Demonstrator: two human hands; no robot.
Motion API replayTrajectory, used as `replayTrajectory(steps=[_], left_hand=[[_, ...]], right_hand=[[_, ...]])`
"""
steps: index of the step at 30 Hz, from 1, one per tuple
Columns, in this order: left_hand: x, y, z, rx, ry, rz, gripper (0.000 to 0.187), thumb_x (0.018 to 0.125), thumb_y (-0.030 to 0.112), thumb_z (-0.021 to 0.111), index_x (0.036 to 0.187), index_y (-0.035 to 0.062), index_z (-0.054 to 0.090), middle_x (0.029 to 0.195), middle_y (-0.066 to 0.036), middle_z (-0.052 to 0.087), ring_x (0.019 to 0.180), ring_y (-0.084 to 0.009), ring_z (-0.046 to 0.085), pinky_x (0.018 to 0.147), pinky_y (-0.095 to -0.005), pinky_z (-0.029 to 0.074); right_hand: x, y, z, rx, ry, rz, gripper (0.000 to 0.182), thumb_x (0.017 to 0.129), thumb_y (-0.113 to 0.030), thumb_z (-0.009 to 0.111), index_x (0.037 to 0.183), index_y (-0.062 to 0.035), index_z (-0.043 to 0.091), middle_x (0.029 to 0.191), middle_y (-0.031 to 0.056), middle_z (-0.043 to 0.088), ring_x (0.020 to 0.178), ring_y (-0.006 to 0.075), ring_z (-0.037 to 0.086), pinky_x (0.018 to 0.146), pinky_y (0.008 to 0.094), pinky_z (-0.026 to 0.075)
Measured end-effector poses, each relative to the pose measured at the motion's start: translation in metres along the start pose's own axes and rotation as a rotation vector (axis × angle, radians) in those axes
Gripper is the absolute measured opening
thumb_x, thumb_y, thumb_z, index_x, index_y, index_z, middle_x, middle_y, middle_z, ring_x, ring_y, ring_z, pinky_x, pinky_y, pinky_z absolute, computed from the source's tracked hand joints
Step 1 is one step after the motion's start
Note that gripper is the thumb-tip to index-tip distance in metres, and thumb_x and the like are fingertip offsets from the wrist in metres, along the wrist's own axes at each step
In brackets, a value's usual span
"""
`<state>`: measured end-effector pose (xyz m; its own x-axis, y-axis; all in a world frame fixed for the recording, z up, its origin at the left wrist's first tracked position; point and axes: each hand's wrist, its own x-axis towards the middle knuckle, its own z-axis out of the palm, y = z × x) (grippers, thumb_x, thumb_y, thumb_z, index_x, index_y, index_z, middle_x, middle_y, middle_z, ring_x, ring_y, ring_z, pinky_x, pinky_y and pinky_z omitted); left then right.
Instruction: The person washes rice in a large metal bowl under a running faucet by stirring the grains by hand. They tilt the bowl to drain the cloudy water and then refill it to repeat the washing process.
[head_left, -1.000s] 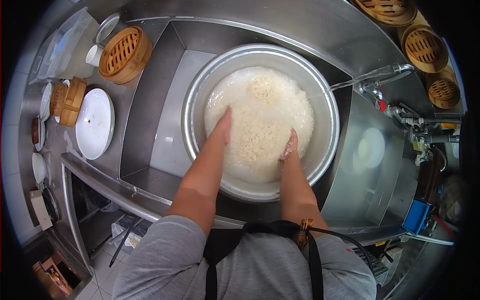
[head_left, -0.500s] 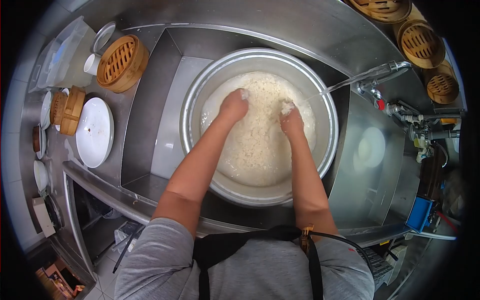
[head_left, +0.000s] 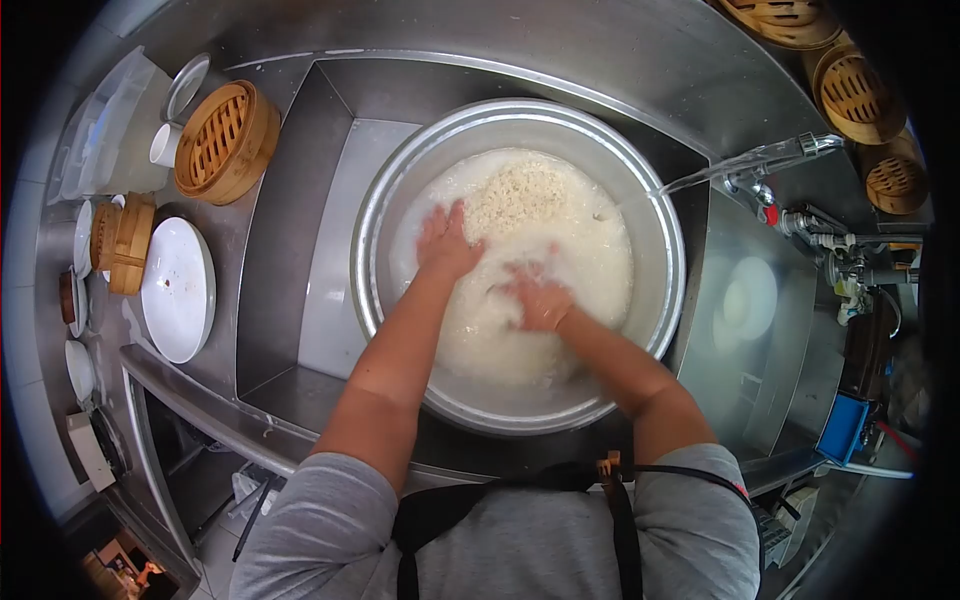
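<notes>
A large round metal pot (head_left: 668,300) stands in a sink, holding rice (head_left: 520,195) in cloudy white water. My left hand (head_left: 448,245) lies at the left part of the pot, fingers spread, at the water's surface. Lower and nearer the middle, my right hand (head_left: 538,300) is partly in the milky water with its fingers apart, slightly blurred. Neither hand holds anything that I can see. From the tap (head_left: 815,145) at the upper right, a stream of water runs into the pot. The rice heaps up above the surface beyond my hands.
Left of the metal sink (head_left: 335,290) are a bamboo steamer (head_left: 228,140), a white plate (head_left: 180,290), a white cup (head_left: 165,145) and clear plastic tubs (head_left: 120,125). The right basin contains water and a round white object (head_left: 750,300). More bamboo steamers (head_left: 855,90) stand at upper right.
Both hands were closed over rice further up in the pot. Now they are open; the left has shifted left and down, the right down and toward the middle. The water looks cloudier.
</notes>
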<state>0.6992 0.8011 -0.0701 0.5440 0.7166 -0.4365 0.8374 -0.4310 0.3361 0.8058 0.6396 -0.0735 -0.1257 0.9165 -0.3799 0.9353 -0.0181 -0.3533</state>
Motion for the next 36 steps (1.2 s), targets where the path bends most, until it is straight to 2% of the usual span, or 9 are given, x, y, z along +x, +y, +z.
replayTrajectory(steps=[7, 11, 13, 16, 20, 23, 29, 32, 36], left_hand=[[-0.051, 0.051, 0.010, 0.295, -0.320, -0.059, 0.085, 0.068, 0.052, 0.054, 0.133, 0.0123, 0.015, 0.137, -0.013, 0.015, 0.126, -0.0299, 0.014, 0.099, -0.0425, 0.018], [-0.060, 0.049, 0.009, -0.084, -0.251, 0.229, 0.075, 0.067, 0.050, 0.056, 0.125, 0.0096, 0.031, 0.126, -0.013, 0.035, 0.115, -0.0267, 0.034, 0.092, -0.0384, 0.029], [-0.053, 0.042, 0.000, -0.273, -0.245, 0.379, 0.063, 0.071, 0.050, 0.054, 0.116, 0.0068, 0.045, 0.113, -0.014, 0.050, 0.107, -0.0244, 0.045, 0.088, -0.0336, 0.033], [-0.013, 0.012, -0.009, -0.473, -0.311, -0.076, 0.041, 0.068, 0.039, 0.061, 0.098, 0.0107, 0.057, 0.107, -0.015, 0.052, 0.099, -0.0278, 0.049, 0.082, -0.0359, 0.037], [0.001, -0.008, -0.004, -0.373, 0.522, -0.194, 0.032, 0.075, 0.029, 0.054, 0.099, 0.0088, 0.056, 0.106, -0.015, 0.051, 0.104, -0.0335, 0.043, 0.085, -0.0426, 0.034], [0.025, -0.030, 0.045, -0.428, 0.581, -0.187, 0.034, 0.076, 0.028, 0.053, 0.104, 0.0097, 0.055, 0.109, -0.016, 0.050, 0.109, -0.0342, 0.040, 0.090, -0.0441, 0.030], [0.021, -0.008, 0.063, -0.704, 0.417, -0.062, 0.041, 0.078, 0.032, 0.051, 0.109, 0.0067, 0.052, 0.112, -0.022, 0.047, 0.110, -0.0357, 0.038, 0.094, -0.0424, 0.026], [0.019, 0.029, 0.073, -1.022, 0.344, -0.132, 0.047, 0.078, 0.038, 0.052, 0.107, 0.0003, 0.051, 0.110, -0.023, 0.048, 0.111, -0.0343, 0.037, 0.093, -0.0378, 0.029], [-0.009, 0.072, 0.043, -1.343, 0.140, 0.065, 0.049, 0.077, 0.039, 0.054, 0.103, -0.0030, 0.051, 0.106, -0.020, 0.051, 0.101, -0.0326, 0.046, 0.086, -0.0353, 0.037]], right_hand=[[0.081, -0.018, -0.104, 0.048, -0.531, 0.756, 0.050, 0.070, -0.027, 0.060, 0.116, -0.0108, 0.048, 0.128, 0.0084, 0.037, 0.113, 0.0295, 0.040, 0.086, 0.0514, 0.036], [0.153, -0.044, -0.087, -0.368, 0.096, 0.219, 0.031, 0.079, -0.020, 0.044, 0.105, -0.0117, 0.057, 0.112, 0.0073, 0.053, 0.103, 0.0277, 0.049, 0.090, 0.0548, 0.027], [0.180, -0.017, -0.086, -0.420, 0.118, 0.394, 0.031, 0.079, -0.021, 0.041, 0.106, -0.0156, 0.057, 0.113, 0.0063, 0.052, 0.107, 0.0242, 0.047, 0.093, 0.0531, 0.022], [0.161, 0.034, -0.105, -0.198, 0.120, 0.583, 0.034, 0.075, -0.026, 0.045, 0.106, -0.0145, 0.056, 0.114, 0.0072, 0.052, 0.109, 0.0245, 0.046, 0.089, 0.0535, 0.028], [0.112, 0.096, -0.107, -0.001, 0.131, 0.702, 0.037, 0.068, -0.032, 0.049, 0.094, -0.0093, 0.061, 0.100, 0.0117, 0.058, 0.094, 0.0271, 0.055, 0.078, 0.0377, 0.043], [0.074, 0.160, -0.079, 0.381, -0.050, 0.773, 0.051, 0.065, -0.046, 0.055, 0.097, -0.0071, 0.060, 0.094, 0.0133, 0.060, 0.088, 0.0267, 0.056, 0.076, 0.0360, 0.043], [-0.001, 0.136, -0.001, 2.118, 0.474, 0.601, 0.046, 0.076, -0.033, 0.051, 0.109, -0.0012, 0.049, 0.102, 0.0125, 0.056, 0.093, 0.0231, 0.053, 0.082, 0.0346, 0.041], [0.008, 0.110, 0.027, 2.129, 0.820, 0.340, 0.041, 0.079, -0.031, 0.048, 0.107, -0.0013, 0.051, 0.101, 0.0127, 0.056, 0.091, 0.0224, 0.054, 0.080, 0.0331, 0.043], [0.016, 0.061, -0.010, 2.250, 0.644, 0.289, 0.043, 0.078, -0.033, 0.051, 0.105, 0.0003, 0.051, 0.100, 0.0124, 0.056, 0.092, 0.0220, 0.054, 0.080, 0.0325, 0.043]])
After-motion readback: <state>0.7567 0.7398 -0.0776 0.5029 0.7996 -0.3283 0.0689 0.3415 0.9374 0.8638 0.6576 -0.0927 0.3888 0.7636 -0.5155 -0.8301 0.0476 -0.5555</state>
